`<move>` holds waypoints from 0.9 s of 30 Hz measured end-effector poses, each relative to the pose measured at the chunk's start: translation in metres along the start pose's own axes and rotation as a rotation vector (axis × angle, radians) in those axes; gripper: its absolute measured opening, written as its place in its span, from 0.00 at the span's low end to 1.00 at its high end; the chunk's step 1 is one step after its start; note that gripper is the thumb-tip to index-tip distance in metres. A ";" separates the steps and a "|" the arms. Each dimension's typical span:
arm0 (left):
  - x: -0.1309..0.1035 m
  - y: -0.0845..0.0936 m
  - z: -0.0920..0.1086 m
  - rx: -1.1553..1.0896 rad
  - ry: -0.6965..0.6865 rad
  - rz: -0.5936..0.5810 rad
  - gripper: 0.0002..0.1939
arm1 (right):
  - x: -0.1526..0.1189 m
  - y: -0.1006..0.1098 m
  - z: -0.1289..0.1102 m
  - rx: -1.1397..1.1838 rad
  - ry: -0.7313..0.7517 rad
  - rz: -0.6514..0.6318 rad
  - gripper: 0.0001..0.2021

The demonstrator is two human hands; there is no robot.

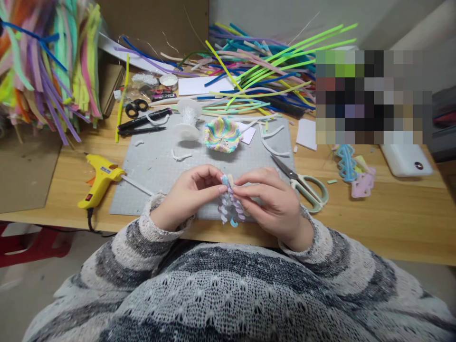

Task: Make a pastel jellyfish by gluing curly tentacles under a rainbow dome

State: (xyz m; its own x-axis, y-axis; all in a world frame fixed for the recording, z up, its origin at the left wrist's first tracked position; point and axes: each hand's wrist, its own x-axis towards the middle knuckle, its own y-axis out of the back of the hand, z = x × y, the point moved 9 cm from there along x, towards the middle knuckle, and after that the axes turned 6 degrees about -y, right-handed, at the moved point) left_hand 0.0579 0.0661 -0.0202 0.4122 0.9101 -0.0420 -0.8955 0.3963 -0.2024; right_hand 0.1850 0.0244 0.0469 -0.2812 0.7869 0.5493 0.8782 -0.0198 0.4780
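Two hands (pixel 192 192) (pixel 272 197) on fuzzy pastel spirals (pixel 238 208)

Craft workspace: glue gun (pixel 101 180), cutting mat (pixel 142 166), bundled pipe cleaners (pixel 46 66)

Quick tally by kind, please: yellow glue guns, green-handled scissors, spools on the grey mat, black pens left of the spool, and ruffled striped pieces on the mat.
Glue gun: 1
Green-handled scissors: 1
Spool: 1
Black pens: 2
Ruffled striped piece: 1
Total: 6
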 end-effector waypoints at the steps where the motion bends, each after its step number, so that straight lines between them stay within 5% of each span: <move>1: 0.000 0.000 0.000 -0.005 0.000 0.000 0.09 | 0.000 0.000 0.000 -0.005 0.008 -0.003 0.08; 27: -0.002 -0.002 -0.006 -0.082 0.056 -0.027 0.09 | -0.002 -0.002 -0.008 -0.051 0.129 -0.021 0.09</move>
State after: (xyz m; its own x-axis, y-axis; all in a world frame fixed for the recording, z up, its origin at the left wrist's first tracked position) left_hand 0.0594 0.0626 -0.0261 0.4469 0.8901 -0.0897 -0.8682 0.4073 -0.2835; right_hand 0.1807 0.0174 0.0502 -0.3495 0.7014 0.6213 0.8518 -0.0384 0.5225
